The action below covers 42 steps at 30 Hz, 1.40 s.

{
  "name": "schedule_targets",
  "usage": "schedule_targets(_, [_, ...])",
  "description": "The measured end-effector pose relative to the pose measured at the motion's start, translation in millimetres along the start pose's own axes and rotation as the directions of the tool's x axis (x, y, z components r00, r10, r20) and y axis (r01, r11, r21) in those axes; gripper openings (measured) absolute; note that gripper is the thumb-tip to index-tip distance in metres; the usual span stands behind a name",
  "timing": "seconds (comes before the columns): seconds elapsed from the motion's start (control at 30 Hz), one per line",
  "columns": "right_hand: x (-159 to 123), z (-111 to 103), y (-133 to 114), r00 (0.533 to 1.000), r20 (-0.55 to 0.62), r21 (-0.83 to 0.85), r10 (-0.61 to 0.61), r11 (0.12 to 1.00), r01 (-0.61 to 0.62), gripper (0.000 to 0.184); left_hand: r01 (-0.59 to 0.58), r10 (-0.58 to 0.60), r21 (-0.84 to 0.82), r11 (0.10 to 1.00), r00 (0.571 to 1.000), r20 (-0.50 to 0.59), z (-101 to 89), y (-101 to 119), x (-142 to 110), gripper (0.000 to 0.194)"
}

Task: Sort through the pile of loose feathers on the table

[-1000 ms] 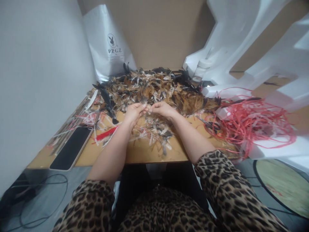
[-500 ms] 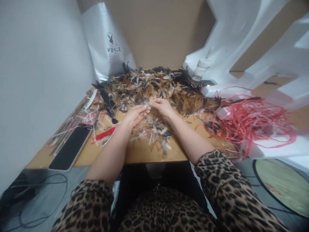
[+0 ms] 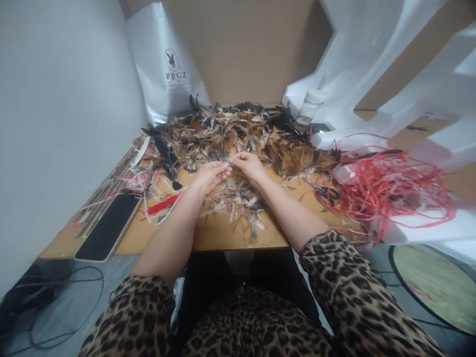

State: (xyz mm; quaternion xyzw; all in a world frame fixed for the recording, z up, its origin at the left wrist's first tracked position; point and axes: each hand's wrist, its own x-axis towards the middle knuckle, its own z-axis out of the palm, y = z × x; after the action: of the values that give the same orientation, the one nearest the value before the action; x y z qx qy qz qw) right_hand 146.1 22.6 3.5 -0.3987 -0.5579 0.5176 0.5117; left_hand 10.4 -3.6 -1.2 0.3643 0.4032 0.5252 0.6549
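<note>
A tiny wisp (image 3: 228, 162) is pinched by the fingertips of the left hand (image 3: 208, 178) and right hand (image 3: 250, 166), lower left fingers loosely curled, over a table (image 3: 223, 241) before heaped feathers (image 3: 238, 130). Its shape cannot be made out; it is best gripped lightly, fingertips kept close and steady.

"PPGZ" lettering, rabbit-head emblem, silvery bag (image 3: 163, 84)

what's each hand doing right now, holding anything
Left hand: fingertips pinched, apparently on a small feather piece, too blurred to be sure.
Right hand: fingertips pinched beside it, hold unclear.
</note>
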Motion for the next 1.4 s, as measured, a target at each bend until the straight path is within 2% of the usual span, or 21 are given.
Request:
schedule_targets(0.1, [5,-4,6,0.999,0.002,-0.076,-0.051,0.996,0.051,0.022,-0.045,0.044,-0.013,0.999,0.998,-0.041,-4.3,2,3,0.004])
schedule_targets(0.2, [13,-16,16,0.985,0.039,-0.322,-0.167,0.931,0.171,0.020,-0.113,0.103,-0.080,0.990,0.988,-0.116,-10.9,4,7,0.007])
schedule_targets(0.23, [14,-20,19,0.975,0.069,-0.436,-0.211,0.873,0.220,0.018,-0.128,0.113,-0.104,0.986,0.983,-0.144,-12.9,5,8,0.007])
schedule_targets(0.33, [16,-29,25,0.940,0.208,-0.710,-0.271,0.619,0.336,0.017,-0.144,0.118,-0.134,0.980,0.975,-0.188,-16.7,5,11,0.007])
schedule_targets(0.47, [9,-22,21,0.909,0.348,-0.848,-0.229,0.337,0.410,0.025,-0.131,0.109,-0.129,0.983,0.980,-0.166,-17.0,3,12,0.005])
schedule_targets(0.57, [4,-13,17,0.890,0.409,-0.871,-0.204,0.205,0.447,0.029,-0.130,0.112,-0.119,0.984,0.982,-0.154,-16.9,1,12,0.004])
schedule_targets(0.67, [4,-8,17,0.878,0.438,-0.870,-0.194,0.156,0.468,0.028,-0.128,0.112,-0.103,0.986,0.982,-0.151,-17.2,0,12,0.003])
schedule_targets(0.73, [7,-9,19,0.888,0.403,-0.875,-0.219,0.192,0.444,0.024,-0.128,0.112,-0.100,0.987,0.983,-0.149,-17.4,0,12,0.002])
schedule_targets(0.8, [11,-13,20,0.915,0.314,-0.867,-0.255,0.316,0.386,0.019,-0.124,0.108,-0.105,0.987,0.983,-0.146,-17.5,1,12,0.003])
schedule_targets(0.87, [16,-18,21,0.952,0.178,-0.786,-0.249,0.546,0.289,0.016,-0.121,0.104,-0.110,0.986,0.983,-0.149,-17.7,1,12,0.004])
schedule_targets(0.93, [19,-23,20,0.985,0.031,-0.585,-0.168,0.796,0.154,0.015,-0.119,0.100,-0.113,0.986,0.983,-0.156,-17.7,2,11,0.004])
schedule_targets(1.0, [19,-25,16,0.996,-0.075,-0.325,-0.043,0.945,0.016,0.018,-0.110,0.092,-0.114,0.987,0.984,-0.154,-17.4,3,11,0.004])
schedule_targets(1.07, [18,-24,10,0.992,-0.119,-0.132,0.045,0.989,-0.060,0.019,-0.084,0.070,-0.112,0.990,0.990,-0.126,-16.5,2,10,0.005])
schedule_targets(1.13, [15,-21,6,0.989,-0.125,-0.050,0.074,0.995,-0.081,0.019,-0.048,0.039,-0.106,0.993,0.996,-0.085,-15.0,2,8,0.004])
schedule_targets(1.4, [9,-6,5,0.994,-0.111,-0.041,0.012,0.999,-0.016,0.018,0.051,-0.047,-0.087,0.995,0.998,0.046,-7.2,-1,3,0.006])
